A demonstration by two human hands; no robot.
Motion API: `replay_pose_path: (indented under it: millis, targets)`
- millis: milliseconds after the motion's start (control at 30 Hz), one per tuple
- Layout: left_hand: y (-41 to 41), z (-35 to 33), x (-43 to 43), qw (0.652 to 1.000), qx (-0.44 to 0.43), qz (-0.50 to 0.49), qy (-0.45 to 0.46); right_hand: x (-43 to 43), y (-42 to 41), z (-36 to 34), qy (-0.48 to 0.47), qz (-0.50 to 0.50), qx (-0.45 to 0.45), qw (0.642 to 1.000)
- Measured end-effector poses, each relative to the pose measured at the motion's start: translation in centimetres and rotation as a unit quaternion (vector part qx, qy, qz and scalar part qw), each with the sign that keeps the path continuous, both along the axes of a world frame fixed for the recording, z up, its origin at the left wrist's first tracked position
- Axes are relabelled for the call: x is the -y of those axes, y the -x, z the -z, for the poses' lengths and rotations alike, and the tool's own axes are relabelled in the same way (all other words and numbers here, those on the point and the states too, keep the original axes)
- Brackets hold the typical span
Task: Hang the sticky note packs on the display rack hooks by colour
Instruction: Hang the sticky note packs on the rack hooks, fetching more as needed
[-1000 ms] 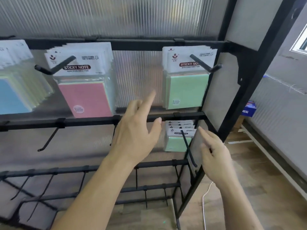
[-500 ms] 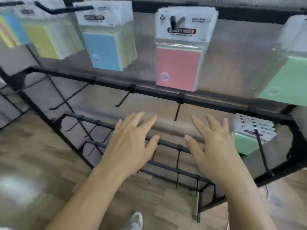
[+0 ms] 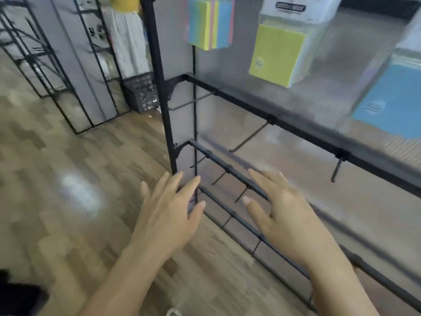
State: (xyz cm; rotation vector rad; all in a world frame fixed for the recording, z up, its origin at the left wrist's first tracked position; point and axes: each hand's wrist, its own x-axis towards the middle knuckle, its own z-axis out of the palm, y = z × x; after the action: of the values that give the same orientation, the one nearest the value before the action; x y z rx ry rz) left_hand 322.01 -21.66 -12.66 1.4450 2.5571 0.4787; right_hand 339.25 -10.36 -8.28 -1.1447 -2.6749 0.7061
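Left hand lower centre, fingers extended, holding nothing; right hand beside it, likewise loose and empty, in front of lower rails of display rack. Packs hang along top of frame: multicolour pack, yellow pack, blue pack at right edge. Middle-rail hooks bare. Judged step: fetching next pack. Advice: pinch header card, match colour to hung row, line punched hole with hook tip, slide fully back.
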Motion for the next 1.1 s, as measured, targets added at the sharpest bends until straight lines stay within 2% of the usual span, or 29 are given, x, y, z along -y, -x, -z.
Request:
replay_pose_path:
  millis: [300,533,633,767,900,1100]
  targets:
    - [14.0,0.2,4.3,0.995,0.039,-0.094,-0.018,0.0,18.4,3.4,0.048,-0.133,0.039,0.989]
    - [24.7,1.6,4.2,0.989,0.004,-0.141,-0.037,-0.4,33.3,4.9,0.047,-0.211,0.040,0.976]
    - [29.9,2.1,3.6,0.987,-0.008,-0.158,-0.035,-1.1,39.5,6.2,0.044,-0.224,0.044,0.973]
    - [37.3,1.6,2.3,0.978,0.005,-0.197,-0.075,-3.2,48.1,6.3,0.060,-0.224,0.053,0.971]
    - [44.0,1.5,1.6,0.970,0.032,-0.236,-0.041,-4.7,55.3,5.9,0.072,-0.206,0.044,0.975]
    - [56.5,2.7,0.2,0.972,0.044,-0.226,-0.041,-5.4,67.8,6.7,0.047,-0.206,0.053,0.976]
